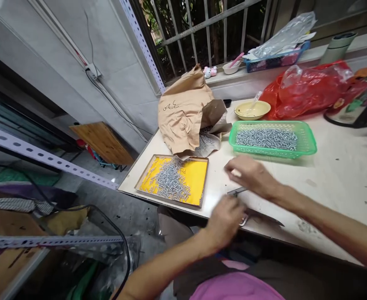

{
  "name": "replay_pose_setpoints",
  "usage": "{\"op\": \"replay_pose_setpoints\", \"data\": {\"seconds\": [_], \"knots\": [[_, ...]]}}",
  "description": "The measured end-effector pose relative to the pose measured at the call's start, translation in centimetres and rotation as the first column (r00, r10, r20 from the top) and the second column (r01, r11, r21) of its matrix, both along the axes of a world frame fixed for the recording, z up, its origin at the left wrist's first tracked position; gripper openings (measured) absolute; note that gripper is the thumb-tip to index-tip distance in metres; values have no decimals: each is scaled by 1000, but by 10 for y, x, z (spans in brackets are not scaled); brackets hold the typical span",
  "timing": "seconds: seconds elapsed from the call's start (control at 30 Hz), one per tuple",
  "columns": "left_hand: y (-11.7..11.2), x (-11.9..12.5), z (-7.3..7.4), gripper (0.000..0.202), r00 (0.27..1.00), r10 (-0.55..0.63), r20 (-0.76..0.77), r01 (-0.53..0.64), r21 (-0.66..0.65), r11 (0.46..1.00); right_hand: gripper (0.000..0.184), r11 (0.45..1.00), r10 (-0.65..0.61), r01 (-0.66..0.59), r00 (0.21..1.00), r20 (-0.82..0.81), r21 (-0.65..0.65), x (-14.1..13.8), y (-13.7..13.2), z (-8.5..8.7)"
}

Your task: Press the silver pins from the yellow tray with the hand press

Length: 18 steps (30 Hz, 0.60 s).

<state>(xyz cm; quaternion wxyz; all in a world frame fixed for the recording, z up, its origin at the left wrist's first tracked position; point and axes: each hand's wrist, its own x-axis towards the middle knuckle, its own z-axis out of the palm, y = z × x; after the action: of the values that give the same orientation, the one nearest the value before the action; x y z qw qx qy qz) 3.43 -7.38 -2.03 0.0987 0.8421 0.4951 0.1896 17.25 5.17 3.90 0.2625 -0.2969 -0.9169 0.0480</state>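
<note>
My left hand [226, 223] is at the table's front edge with its fingers curled closed. It is slightly blurred, and what it grips is hidden. Just beyond it lies a thin grey metal piece [237, 191], and a shiny metal loop [243, 220] shows by the fingers. Above the table, my right hand [248, 175] has its fingers bent together; a pale spot shows at the fingertips, too blurred to name. To the left, a shallow tray [203, 181] with a yellow bottom holds a heap of small metal screw-like pins [171, 179]. A green basket [306, 139] behind my right hand holds many similar pieces.
A crumpled brown paper bag [183, 112] with more metal pieces stands behind the tray. A yellowish bowl [252, 109], red plastic bag [308, 91] and kettle [358, 104] line the back. A dark flat blade-like piece [264, 217] lies along the front edge.
</note>
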Motion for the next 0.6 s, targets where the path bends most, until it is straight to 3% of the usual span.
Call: {"op": "replay_pose_setpoints", "data": {"seconds": [0.07,0.17,0.23,0.33,0.47,0.6], "knots": [[17,-44,16,24,952,288,-108,-283,62,957,19,982,-168,170,986,-21,80,24,28,24],[40,-106,31,26,799,536,-274,-527,112,843,25,894,-407,385,912,55,228,57,65,38],[50,-133,32,26,747,557,-363,-564,99,820,31,864,-463,424,881,96,270,70,75,33],[58,-151,26,28,721,525,-452,-558,69,827,35,903,-401,370,908,118,218,74,62,14],[65,-151,22,30,701,489,-519,-540,61,839,31,965,-254,242,958,130,99,70,24,-11],[73,-148,27,26,723,391,-570,-462,21,886,28,982,-185,186,976,114,-4,73,-8,-25]]}}
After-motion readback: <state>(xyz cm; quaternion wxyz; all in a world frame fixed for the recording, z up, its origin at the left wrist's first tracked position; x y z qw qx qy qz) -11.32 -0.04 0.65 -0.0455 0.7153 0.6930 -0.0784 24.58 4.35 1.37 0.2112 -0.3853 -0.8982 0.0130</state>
